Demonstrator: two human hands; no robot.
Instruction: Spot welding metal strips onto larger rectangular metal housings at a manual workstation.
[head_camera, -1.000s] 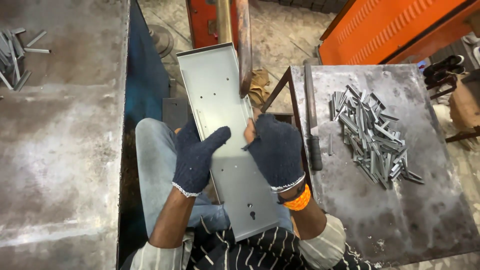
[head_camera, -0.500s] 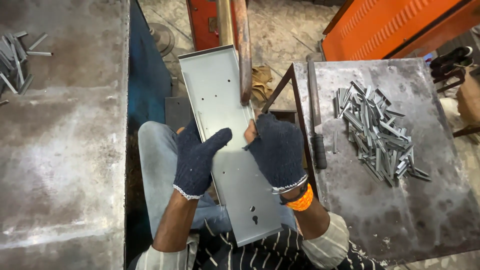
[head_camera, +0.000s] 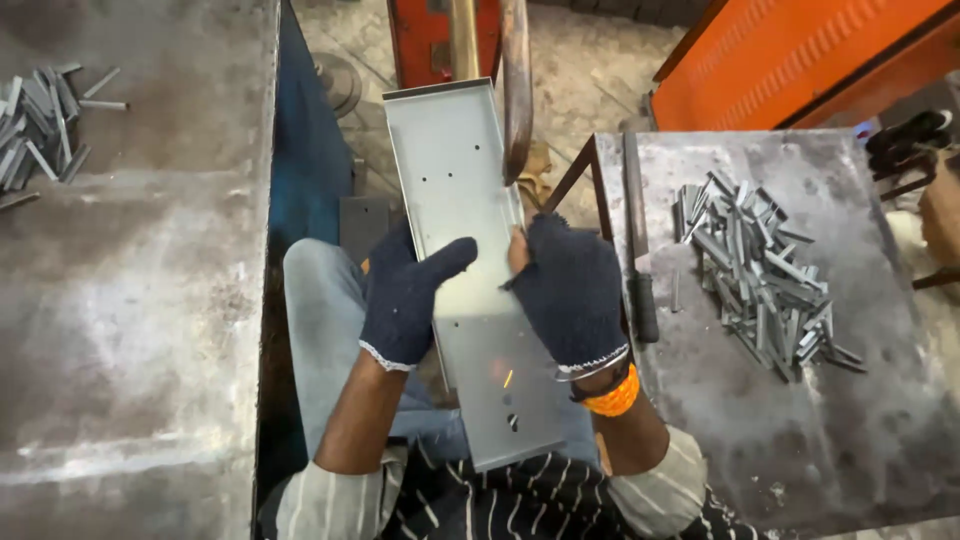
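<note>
**Supervisor:** Report the position of the workpiece.

**Operator:** I see the grey sheet-metal panel (head_camera: 470, 270) lying lengthwise over the lap, its far end just beside the curved steel bar (head_camera: 516, 90) of the orange machine (head_camera: 440, 35). Everything else I place from that panel. The left hand (head_camera: 405, 300) clamps its left edge – thumb laid across the top face, fingers wrapped under. The right hand (head_camera: 570, 290) clamps the right edge opposite, grip closed on the flange. Both wear dark knit gloves.

**Supervisor:** Stage of work?

**Operator:** My judgement: the panel is formed and punched – side flanges are turned up, small holes show along the face, and a slot and hole sit near the end closest to the body. A small orange glint lies on the face near those holes; I cannot tell whether it is a spark or a reflection. The far end appears presented to the bar, not yet seated against anything I can confirm.

**Supervisor:** Stock remaining?

**Operator:** Right of the panel, on the steel surface (head_camera: 800, 420), lies a heap of short metal strips (head_camera: 765, 270), with a dark-handled tool (head_camera: 640, 280) between the heap and the panel. Well left of the panel, a smaller pile of strips (head_camera: 40, 120) rests on the other surface (head_camera: 130, 330). None is fitted to the panel as far as I see.
</note>
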